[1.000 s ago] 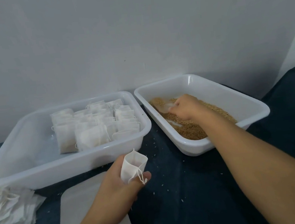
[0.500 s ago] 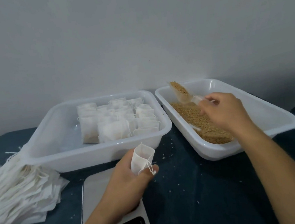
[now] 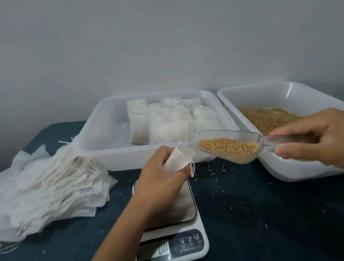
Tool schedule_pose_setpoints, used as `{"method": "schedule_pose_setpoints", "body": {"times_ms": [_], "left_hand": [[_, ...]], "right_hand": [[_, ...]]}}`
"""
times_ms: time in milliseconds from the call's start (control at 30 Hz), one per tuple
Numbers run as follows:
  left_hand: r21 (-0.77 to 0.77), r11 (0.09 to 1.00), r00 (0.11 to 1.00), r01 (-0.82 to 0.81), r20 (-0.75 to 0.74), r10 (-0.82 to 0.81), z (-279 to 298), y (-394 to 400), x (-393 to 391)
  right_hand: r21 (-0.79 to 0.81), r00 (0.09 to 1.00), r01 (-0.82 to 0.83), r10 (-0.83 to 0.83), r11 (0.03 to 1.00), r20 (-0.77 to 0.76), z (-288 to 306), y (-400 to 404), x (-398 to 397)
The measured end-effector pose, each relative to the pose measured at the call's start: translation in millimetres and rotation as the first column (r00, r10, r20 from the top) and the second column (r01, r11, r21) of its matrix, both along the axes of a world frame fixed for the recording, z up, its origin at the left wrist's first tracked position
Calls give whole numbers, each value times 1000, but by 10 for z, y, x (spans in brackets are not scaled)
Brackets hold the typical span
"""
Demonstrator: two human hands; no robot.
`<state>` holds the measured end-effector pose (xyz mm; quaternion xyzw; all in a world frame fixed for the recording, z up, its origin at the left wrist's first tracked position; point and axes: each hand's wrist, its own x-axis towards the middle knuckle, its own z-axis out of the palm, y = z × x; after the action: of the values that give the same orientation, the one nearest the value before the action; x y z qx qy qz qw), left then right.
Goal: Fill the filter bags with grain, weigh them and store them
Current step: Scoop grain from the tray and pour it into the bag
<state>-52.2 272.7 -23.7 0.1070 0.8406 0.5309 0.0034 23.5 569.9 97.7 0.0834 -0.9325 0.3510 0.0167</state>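
I am holding a filter bag point(image 3: 180, 159) in my left hand point(image 3: 158, 176) and a loaded scoop point(image 3: 231, 145) in my right hand point(image 3: 321, 139).

My left fingers are curling round the bag, pinching it with its mouth turned toward the scoop, its drawstring dangling just below my thumb, above the scale point(image 3: 175, 234) that is sitting under my left wrist. My right fingers are closing on the clear scoop's handle, and the scoop's front end, heaped with grain point(image 3: 228, 148), is lying just beside the bag's mouth, whether touching I cannot tell. Beyond my right hand the tray of loose grain point(image 3: 292, 98) is resting; beyond my left hand the tray of filled bags point(image 3: 113, 157) is sitting, and the pile of empty bags point(image 3: 44, 193) is spreading well to the left of it.
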Motion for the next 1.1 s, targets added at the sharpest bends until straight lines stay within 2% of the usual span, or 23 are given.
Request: {"method": "schedule_pose_setpoints", "body": {"times_ms": [167, 400, 567, 1100], "left_hand": [[-39, 998, 999, 41, -9, -41, 2, -22, 8], [-12, 993, 993, 115, -15, -116, 7, -27, 35], [-33, 988, 988, 151, -13, -151, 14, -15, 51], [-91, 986, 989, 138, -47, -142, -7, 19, 78]], "right_hand": [[69, 999, -27, 24, 997, 46, 125, -56, 1], [230, 995, -79, 63, 970, 77, 287, -171, -60], [262, 990, -131, 110, 956, 91, 380, -273, -100], [479, 992, -112, 128, 871, -2, 642, -516, -64]]}}
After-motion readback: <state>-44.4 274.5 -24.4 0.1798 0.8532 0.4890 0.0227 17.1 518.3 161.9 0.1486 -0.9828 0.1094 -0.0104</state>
